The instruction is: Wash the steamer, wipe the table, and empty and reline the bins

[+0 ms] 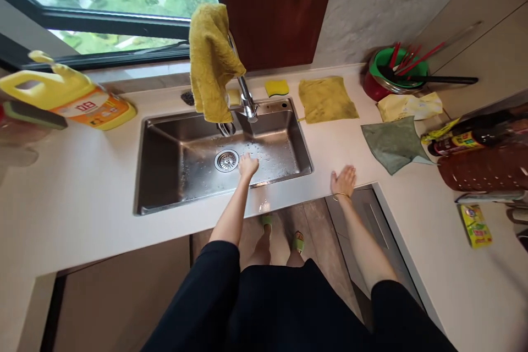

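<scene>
My left hand is over the front part of the steel sink, to the right of the drain strainer. Its fingers look curled in, and I see nothing in them. At the counter's front edge, right of the sink, my right hand has its fingers stretched out and holds nothing. A bracelet circles that wrist. Above the sink a yellow cloth drapes over the chrome faucet, hiding much of it. Water drops dot the sink floor, and a wet patch shows on the counter edge.
Behind the sink lies a yellow sponge; a spread yellow cloth is to its right. A yellow jug stands left. Farther right are a grey-green cloth, a green bowl with utensils, bottles and a yellow packet.
</scene>
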Demonstrator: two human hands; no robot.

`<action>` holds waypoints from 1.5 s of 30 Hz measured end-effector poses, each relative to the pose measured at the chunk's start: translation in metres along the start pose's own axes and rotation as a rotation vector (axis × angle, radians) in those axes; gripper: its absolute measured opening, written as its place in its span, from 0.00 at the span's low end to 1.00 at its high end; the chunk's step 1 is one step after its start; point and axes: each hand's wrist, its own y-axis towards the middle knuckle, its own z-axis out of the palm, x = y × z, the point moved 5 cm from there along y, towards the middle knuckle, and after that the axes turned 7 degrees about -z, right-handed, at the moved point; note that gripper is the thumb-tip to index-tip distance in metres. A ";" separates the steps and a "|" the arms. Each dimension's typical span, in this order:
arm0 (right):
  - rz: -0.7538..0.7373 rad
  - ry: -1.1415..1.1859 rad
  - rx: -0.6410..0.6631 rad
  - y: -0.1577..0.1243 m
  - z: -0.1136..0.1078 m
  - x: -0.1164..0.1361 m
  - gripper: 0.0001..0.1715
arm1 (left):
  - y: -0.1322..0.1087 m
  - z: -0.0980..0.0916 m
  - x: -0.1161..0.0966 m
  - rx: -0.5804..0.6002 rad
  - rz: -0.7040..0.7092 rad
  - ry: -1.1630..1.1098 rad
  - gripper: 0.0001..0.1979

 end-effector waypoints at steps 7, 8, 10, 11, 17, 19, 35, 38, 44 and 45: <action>-0.741 0.172 0.495 -0.026 0.061 0.227 0.36 | -0.011 -0.030 0.056 0.020 0.353 0.162 0.30; -0.775 0.180 0.491 -0.019 0.058 0.232 0.35 | -0.014 -0.033 0.063 0.038 0.412 0.168 0.30; -0.771 0.144 0.379 0.006 0.039 0.212 0.35 | -0.019 -0.038 0.075 0.069 0.499 0.174 0.30; -0.736 0.103 0.301 0.022 0.027 0.192 0.38 | -0.020 -0.039 0.081 0.085 0.523 0.171 0.29; -0.573 -0.050 0.271 0.088 0.000 0.099 0.46 | -0.025 -0.032 0.087 0.154 0.566 0.104 0.30; -0.570 0.046 0.221 0.101 0.001 0.099 0.34 | -0.024 -0.028 0.083 0.175 0.572 0.092 0.29; 0.313 0.178 -0.248 0.099 -0.023 0.017 0.37 | 0.005 -0.058 0.081 0.232 0.475 -0.009 0.23; 0.415 0.132 -0.180 0.119 -0.023 -0.007 0.40 | 0.009 -0.058 0.085 0.237 0.436 -0.002 0.24; -0.306 0.253 0.070 0.142 0.040 0.177 0.34 | 0.008 -0.044 0.076 0.308 0.372 -0.052 0.24; -0.399 0.314 0.140 0.130 0.056 0.213 0.34 | 0.008 -0.043 0.074 0.317 0.366 -0.067 0.24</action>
